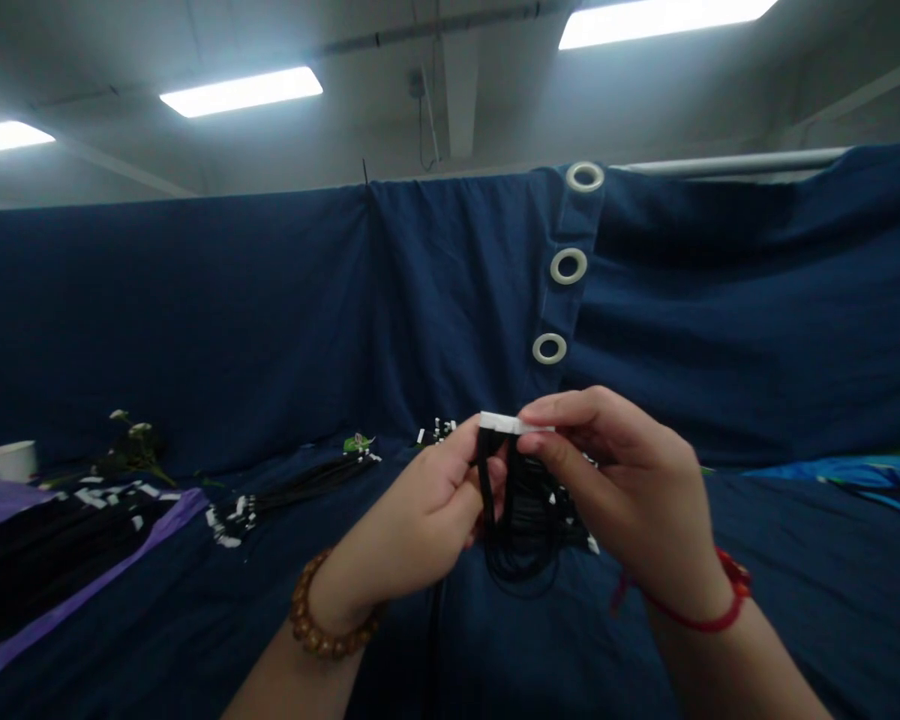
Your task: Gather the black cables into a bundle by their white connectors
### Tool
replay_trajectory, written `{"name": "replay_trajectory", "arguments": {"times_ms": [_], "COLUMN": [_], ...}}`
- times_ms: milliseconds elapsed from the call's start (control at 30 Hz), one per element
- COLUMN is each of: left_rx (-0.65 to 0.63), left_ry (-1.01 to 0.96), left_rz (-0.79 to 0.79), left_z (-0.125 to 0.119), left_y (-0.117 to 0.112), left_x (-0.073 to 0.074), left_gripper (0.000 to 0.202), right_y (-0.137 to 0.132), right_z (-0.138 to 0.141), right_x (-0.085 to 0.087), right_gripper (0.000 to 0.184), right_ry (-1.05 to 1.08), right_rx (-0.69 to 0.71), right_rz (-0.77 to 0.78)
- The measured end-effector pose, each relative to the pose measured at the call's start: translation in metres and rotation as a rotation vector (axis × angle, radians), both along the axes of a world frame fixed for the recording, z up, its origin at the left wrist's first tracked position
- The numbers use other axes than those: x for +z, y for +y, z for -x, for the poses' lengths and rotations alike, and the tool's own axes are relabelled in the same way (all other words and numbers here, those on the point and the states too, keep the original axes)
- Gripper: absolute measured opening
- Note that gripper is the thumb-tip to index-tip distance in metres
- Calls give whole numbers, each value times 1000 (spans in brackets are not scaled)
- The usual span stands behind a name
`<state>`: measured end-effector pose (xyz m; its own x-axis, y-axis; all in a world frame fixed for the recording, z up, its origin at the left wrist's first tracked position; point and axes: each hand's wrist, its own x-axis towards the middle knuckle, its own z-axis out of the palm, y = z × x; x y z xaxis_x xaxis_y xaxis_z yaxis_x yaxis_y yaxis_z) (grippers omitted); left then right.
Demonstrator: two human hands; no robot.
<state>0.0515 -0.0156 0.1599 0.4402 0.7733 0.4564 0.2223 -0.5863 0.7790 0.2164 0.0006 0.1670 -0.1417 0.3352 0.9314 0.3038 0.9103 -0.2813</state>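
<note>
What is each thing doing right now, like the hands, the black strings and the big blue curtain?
White strip: held level.
Black cords: hanging in loops below the strip.
Left hand: pinching the strip's left end.
Right hand: pinching the strip's right end.
Navy curtain: hanging in folds.
Ceiling lights: on.
White cup: upright.

Black cords [529, 530] look smooth, navy cloth [217, 330] matt, bracelet beads [322, 622] glossy wood.

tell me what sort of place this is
Probably a makeshift indoor work area, maybe a light assembly room: fluorescent ceiling panels, a navy grommeted curtain, and bundles of black cords with white ends on a navy cloth-covered work surface.
</note>
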Motion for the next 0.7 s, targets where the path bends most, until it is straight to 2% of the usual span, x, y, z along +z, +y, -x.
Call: {"name": "replay_trajectory", "arguments": {"times_ms": [133,333,433,500,567,633,667,700], "left_rx": [-30,-75,-124,-153,-192,-272,-323,-353], "left_ry": [-25,-119,-162,-159,-150,-193,-219,-254], "left_rz": [51,205,296,381,522,750,896,965], "left_z": [-2,-11,-14,-16,-18,-21,-23,-25], "left_y": [-3,0,5,4,-3,-15,-22,-29], "left_x": [0,0,-5,-15,-31,-54,-68,-83], "left_gripper": [22,25,26,29,37,42,43,44], "right_y": [-1,9,17,20,24,29,33,38], "right_z": [0,0,-4,-8,-12,-10,-7,-3], "right_x": [0,-1,0,3,6,5,1,-7], "right_gripper": [11,12,14,15,18,22,23,23], "right_ry": [51,173,260,315,330,302,278,247], "right_rx": [177,326,439,490,494,472,469,474], "right_rz": [120,360,427,458,540,666,737,813]}}
